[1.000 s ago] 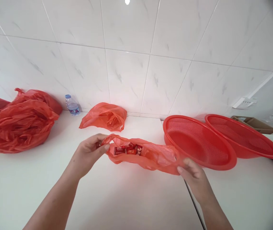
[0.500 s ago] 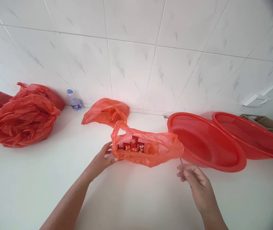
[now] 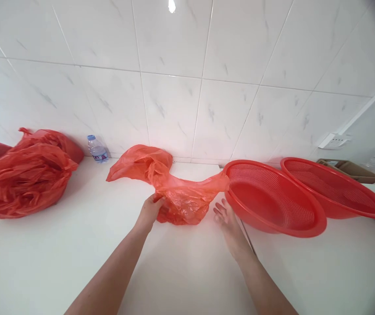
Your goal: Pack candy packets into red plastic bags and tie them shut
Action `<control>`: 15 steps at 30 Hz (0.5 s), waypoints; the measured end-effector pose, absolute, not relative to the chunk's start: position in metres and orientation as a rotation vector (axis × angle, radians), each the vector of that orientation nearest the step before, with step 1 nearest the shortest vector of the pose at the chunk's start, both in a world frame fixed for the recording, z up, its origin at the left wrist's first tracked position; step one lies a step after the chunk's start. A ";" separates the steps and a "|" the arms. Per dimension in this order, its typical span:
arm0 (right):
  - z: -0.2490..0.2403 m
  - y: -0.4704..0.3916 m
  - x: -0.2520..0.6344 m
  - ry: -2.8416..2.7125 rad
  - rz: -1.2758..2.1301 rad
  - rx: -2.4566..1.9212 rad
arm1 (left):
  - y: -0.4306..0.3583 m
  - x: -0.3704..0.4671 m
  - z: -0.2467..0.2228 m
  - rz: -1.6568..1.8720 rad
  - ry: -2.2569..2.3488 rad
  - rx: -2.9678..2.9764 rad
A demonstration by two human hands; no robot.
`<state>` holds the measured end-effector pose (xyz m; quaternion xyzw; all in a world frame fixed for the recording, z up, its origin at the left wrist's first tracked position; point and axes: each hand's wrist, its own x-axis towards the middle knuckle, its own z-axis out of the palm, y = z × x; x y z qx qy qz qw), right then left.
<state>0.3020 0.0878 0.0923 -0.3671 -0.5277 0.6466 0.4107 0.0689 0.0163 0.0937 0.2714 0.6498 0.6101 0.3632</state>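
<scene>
A thin red plastic bag point(image 3: 190, 203) lies on the white table in front of me, its mouth folded over so that its contents are hidden. With thumb and fingers, my left hand point(image 3: 150, 212) pinches the bag's left side. My right hand point(image 3: 228, 225) is just off the bag's right end, fingers spread and holding nothing. Behind the bag, and touching it, is another crumpled red plastic bag point(image 3: 139, 159) against the wall. The nearer red mesh basket point(image 3: 273, 197) stands close to my right hand.
A second red basket point(image 3: 335, 188) overlaps the first at the right, with a brown cardboard box point(image 3: 355, 169) behind. To the left are a small plastic bottle point(image 3: 97, 149) and a big heap of red plastic bags point(image 3: 26, 175). A tiled wall point(image 3: 171, 113) borders the white table point(image 3: 181, 271).
The bag has folded closed over the small red wrapped packets seen inside before. My right hand has moved left towards the bag and spread its fingers; my left hand now grips the bag's side.
</scene>
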 end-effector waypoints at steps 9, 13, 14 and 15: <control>0.126 0.101 0.298 -1.315 1.461 -0.756 | 0.010 0.081 0.150 1.840 1.308 0.948; 0.122 0.104 0.305 -1.309 1.454 -0.814 | 0.007 0.076 0.140 1.835 1.214 0.797; 0.123 0.104 0.307 -1.322 1.460 -0.793 | 0.004 0.075 0.138 1.826 1.198 0.786; 0.123 0.103 0.308 -1.337 1.461 -0.770 | 0.000 0.074 0.136 1.814 1.188 0.789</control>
